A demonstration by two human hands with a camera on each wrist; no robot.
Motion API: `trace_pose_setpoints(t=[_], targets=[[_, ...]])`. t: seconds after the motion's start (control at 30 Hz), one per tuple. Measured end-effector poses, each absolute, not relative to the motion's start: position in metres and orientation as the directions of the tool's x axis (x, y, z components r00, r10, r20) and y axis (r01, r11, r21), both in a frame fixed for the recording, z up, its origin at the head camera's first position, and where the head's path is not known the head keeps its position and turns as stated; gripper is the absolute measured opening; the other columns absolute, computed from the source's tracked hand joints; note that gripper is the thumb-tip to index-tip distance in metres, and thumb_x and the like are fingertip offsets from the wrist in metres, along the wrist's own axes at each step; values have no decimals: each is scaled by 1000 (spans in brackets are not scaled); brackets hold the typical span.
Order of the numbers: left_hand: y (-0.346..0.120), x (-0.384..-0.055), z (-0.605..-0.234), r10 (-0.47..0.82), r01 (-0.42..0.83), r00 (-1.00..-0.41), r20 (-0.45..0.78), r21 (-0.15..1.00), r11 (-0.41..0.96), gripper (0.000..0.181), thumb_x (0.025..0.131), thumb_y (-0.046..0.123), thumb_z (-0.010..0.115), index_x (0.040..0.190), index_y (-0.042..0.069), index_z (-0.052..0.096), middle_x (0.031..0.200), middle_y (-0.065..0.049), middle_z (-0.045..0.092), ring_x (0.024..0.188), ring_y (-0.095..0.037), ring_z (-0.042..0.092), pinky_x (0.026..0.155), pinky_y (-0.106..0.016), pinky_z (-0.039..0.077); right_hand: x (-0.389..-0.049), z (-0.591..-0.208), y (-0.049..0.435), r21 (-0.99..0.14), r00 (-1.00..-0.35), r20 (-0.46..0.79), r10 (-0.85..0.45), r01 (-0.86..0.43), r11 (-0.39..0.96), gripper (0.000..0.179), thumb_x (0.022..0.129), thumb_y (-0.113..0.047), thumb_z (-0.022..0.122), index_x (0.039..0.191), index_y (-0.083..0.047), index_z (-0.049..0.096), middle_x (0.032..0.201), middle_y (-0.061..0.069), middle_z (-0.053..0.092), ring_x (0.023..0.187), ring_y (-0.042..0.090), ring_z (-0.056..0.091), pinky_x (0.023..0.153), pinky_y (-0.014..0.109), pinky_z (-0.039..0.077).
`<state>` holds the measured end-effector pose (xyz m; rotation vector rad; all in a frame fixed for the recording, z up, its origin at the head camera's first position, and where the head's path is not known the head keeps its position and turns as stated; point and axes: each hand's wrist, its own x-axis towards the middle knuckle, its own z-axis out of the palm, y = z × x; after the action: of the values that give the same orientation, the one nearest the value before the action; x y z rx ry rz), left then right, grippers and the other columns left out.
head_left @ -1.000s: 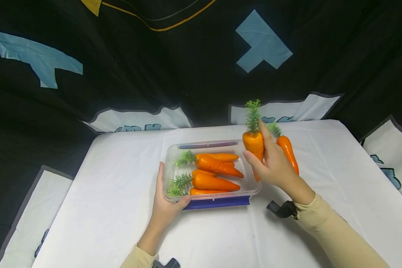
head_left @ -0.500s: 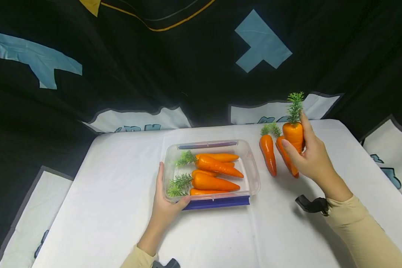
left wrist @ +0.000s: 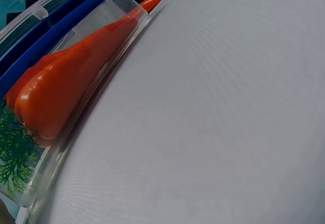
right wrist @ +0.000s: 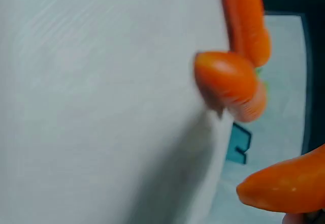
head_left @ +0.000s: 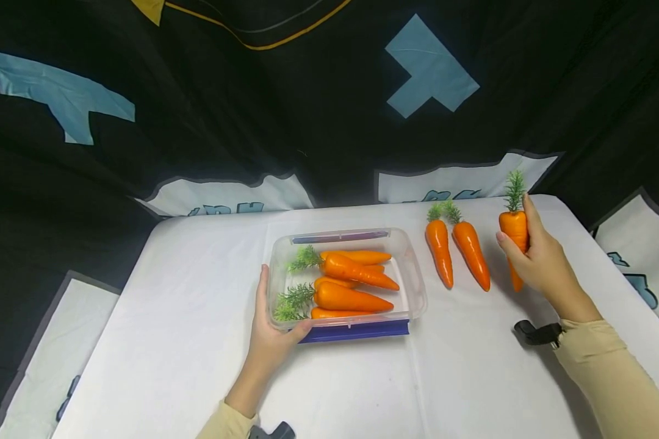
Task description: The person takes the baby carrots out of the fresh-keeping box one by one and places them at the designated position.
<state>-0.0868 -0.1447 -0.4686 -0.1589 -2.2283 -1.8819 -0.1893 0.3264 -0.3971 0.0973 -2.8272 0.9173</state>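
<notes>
My left hand (head_left: 274, 335) grips the near left corner of a clear plastic box (head_left: 417, 286), its thumb over the front rim. Several carrots (head_left: 357, 299) with green tops lie inside, pointing right. Through the box wall, a carrot (left wrist: 71, 82) shows close up in the left wrist view. At the table's right side my right hand (head_left: 546, 262) holds another carrot (head_left: 513, 228) by its thick upper part, leafy top up and tip down. That same carrot (right wrist: 289, 183) fills the lower right of the right wrist view. Whether its tip touches the cloth I cannot tell.
Two carrots, one (head_left: 439, 253) beside the other (head_left: 471, 253), lie on the white cloth (head_left: 351, 390) between box and right hand. Blue clip flaps (head_left: 357, 330) run along the box's long sides. A black curtain (head_left: 307, 122) hangs behind the table.
My right hand has carried its carrot from the box's right edge over the two lying carrots to the table's right side, and lowered it. The left hand and box have stayed put.
</notes>
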Motion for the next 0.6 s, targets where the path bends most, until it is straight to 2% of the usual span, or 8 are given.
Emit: trace_pose_setpoints(t=[0.2, 0.33, 0.5, 0.6], targets=[[-144, -87, -467, -60, 224, -970, 237, 958, 178, 121, 72, 27, 87, 161, 30, 5, 168, 5, 8, 154, -23, 9, 120, -67, 10, -196, -410, 335, -547, -992, 127, 8, -63, 835, 89, 99, -52, 48, 159, -27, -12, 134, 35, 46, 103, 50, 50, 89, 72, 43], [-143, -86, -466, -58, 222, -970, 236, 959, 176, 121, 72, 27, 87, 160, 33, 5, 168, 3, 8, 155, -23, 8, 121, -67, 10, -201, -415, 339, -531, -996, 81, 22, -24, 847, 90, 100, -55, 45, 158, -26, -17, 137, 37, 43, 107, 52, 49, 93, 75, 40], [-144, -86, -466, -61, 215, -972, 228, 961, 174, 121, 72, 26, 87, 160, 36, 5, 168, 7, 8, 154, -23, 9, 121, -66, 10, -206, -420, 341, -520, -999, 32, 22, 2, 854, 90, 100, -56, 42, 157, -25, -20, 138, 38, 40, 107, 53, 47, 94, 75, 38], [-144, -86, -467, -62, 214, -972, 227, 962, 172, 122, 71, 26, 87, 160, 32, 5, 167, 8, 9, 154, -23, 9, 121, -66, 10, -208, -423, 341, -520, -1000, 20, 21, 7, 854, 89, 101, -55, 42, 157, -23, -20, 136, 38, 41, 106, 52, 48, 93, 74, 39]])
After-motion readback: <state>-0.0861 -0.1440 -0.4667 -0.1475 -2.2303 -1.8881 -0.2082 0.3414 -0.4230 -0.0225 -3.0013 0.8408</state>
